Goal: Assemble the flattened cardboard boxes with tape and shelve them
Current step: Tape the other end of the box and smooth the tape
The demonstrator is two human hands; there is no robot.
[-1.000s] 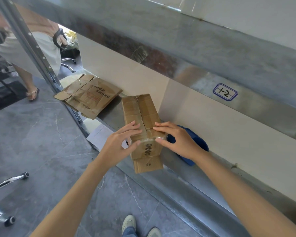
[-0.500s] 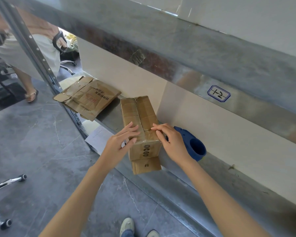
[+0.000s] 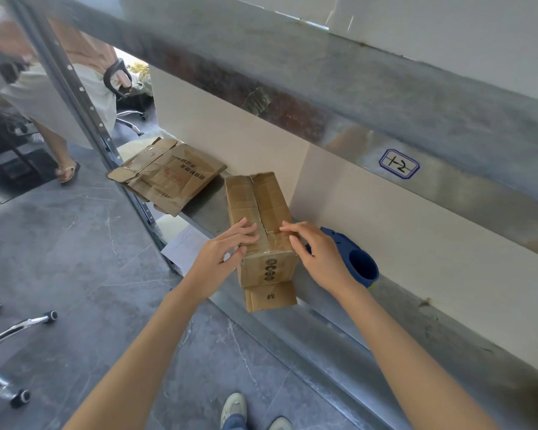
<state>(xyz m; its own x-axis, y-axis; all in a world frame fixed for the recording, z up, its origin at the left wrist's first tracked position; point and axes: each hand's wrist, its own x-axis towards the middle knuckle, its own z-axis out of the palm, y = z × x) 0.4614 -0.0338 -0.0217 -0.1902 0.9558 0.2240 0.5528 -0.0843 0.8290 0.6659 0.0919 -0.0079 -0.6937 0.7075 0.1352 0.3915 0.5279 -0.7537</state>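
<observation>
- The metal shelf (image 3: 454, 333) is serving as the workbench as well as the store, probably because it is sitting at an easy height for both hands.
- The flattened cardboard (image 3: 168, 176) is lying at the shelf's left end beside the upright post. One corner is hanging over the front edge, and it is waiting there within reach, not yet folded up.
- The box (image 3: 261, 209) is lying crosswise on the shelf with its far end towards the back wall. Its near end is jutting over the front edge, so the end face and its lower flap are hanging free for the hands to work on.
- The blue tape dispenser (image 3: 359, 265) is resting against the back wall just to the right of the box, parked close for the next strip.
- The left hand (image 3: 221, 256) is laying its fingers (image 3: 246, 231) flat and close together on the left top flap, pressing it down. Whether the thumb is hooking the side wall is hard to tell.
- The right hand (image 3: 319, 254) is pressing lightly bent, slightly spread fingers (image 3: 292, 232) on the right flap.
- The clear tape (image 3: 274, 245) is bridging the seam at the near end between the two hands, which seem to be smoothing it so the flaps hold shut.
</observation>
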